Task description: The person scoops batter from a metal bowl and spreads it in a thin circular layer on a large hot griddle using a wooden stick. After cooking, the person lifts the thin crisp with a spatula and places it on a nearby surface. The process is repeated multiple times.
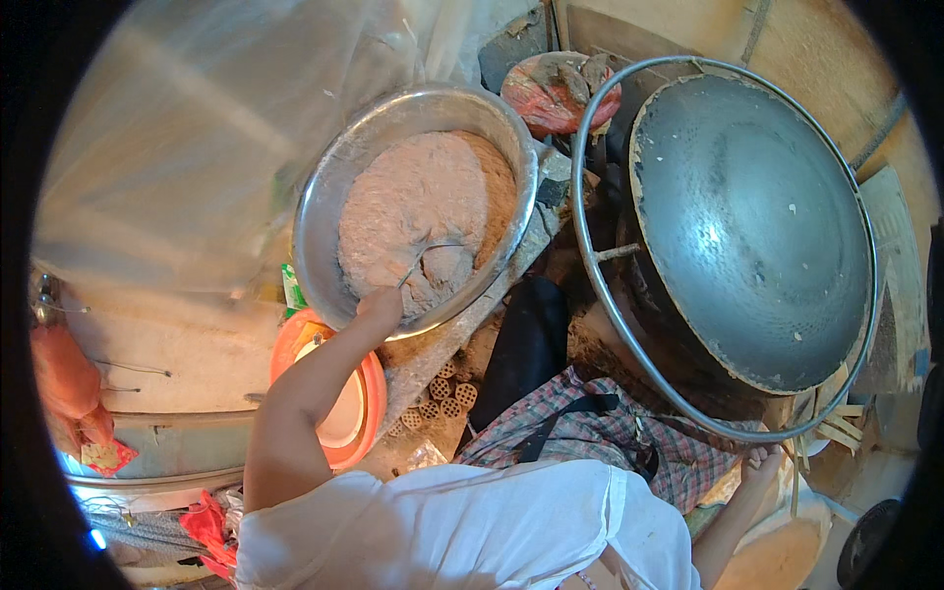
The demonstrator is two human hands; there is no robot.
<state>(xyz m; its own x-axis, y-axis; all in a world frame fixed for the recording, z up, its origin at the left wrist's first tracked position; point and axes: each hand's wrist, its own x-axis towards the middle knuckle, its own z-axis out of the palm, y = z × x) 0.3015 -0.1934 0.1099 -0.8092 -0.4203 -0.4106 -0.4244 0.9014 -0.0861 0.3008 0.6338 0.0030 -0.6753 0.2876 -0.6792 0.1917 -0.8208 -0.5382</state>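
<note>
My left hand (380, 307) is closed around the thin handle of a metal utensil (413, 267), at the near side of a large stainless steel basin (321, 221). The basin holds a mass of soft, pinkish-brown dough or thick batter (417, 184). The utensil's curved end touches a rounded lump (448, 267) of it. At the lower right my right hand (761, 459) has curled fingers, just below the metal ring (606, 291) around a big, dark, domed griddle (745, 228). Whether that hand holds anything cannot be told.
An orange plastic basin (378, 398) stands below the steel one. Perforated coal briquettes (450, 407) lie on the floor near my leg. A red bag (542, 92) sits between basin and griddle. Clear plastic sheeting (184, 133) covers the upper left. Wooden sticks (841, 428) lie by the ring.
</note>
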